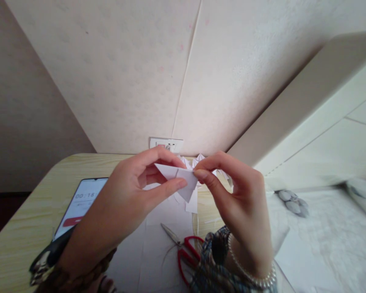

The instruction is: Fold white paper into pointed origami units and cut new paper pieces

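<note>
Between my two hands, above the table, is a small folded piece of white paper [189,185] with a pointed corner to the left and another hanging down. My left hand [140,183] grips it with the thumb on the near face and the fingers behind. At the paper's right corner, my right hand [234,191] pinches the edge between thumb and forefinger. Behind the hands, several folded white paper pieces [200,158] stand on the table, partly hidden. Below lie red-handled scissors [180,243] on white paper sheets [131,260].
A phone [82,203] showing a timer lies on the wooden table [21,228] at the left, partly behind my left forearm. A wall socket [166,143] is just beyond the table's back edge. To the right is a pale patterned cloth [338,228] with a white sheet [305,260] on it.
</note>
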Demonstrator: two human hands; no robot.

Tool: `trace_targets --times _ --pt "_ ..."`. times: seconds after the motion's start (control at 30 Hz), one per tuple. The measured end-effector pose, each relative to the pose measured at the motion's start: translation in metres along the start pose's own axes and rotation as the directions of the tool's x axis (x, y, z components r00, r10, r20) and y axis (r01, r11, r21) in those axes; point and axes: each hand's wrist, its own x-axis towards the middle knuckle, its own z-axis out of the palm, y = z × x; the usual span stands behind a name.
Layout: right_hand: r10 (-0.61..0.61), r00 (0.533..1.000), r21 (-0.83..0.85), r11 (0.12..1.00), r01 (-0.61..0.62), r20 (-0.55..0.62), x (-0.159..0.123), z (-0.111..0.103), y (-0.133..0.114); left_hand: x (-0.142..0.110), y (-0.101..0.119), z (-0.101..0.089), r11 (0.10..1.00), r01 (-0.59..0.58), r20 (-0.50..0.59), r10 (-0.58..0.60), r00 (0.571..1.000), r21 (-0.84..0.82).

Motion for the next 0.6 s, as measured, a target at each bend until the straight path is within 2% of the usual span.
trace_targets --times 0.17,0.37,0.5,0.6 --pt "0.019 1.0 0.072 0.997 -0.018 -0.007 0.001 0.0013 -0.0003 0.0001 -0.0048 -0.0004 0.998 -0.017 0.019 0.019 1.0 -0.058" --pt "0.074 0.996 0.138 0.988 -0.067 -0.047 -0.0008 0.0017 0.0019 0.0006 -0.0028 0.0044 0.998 0.004 -0.044 -0.007 0.999 -0.069" --pt "0.095 0.995 0.144 0.985 -0.093 -0.009 -0.0003 -0.0001 0.0047 -0.0013 -0.0016 0.005 0.999 -0.001 -0.106 -0.003 0.994 -0.036" --pt "0.079 0.997 0.144 0.986 -0.079 0.004 0.0007 0.0005 0.0029 -0.0022 -0.0011 0.0053 1.0 -0.012 -0.092 0.009 0.996 -0.026"
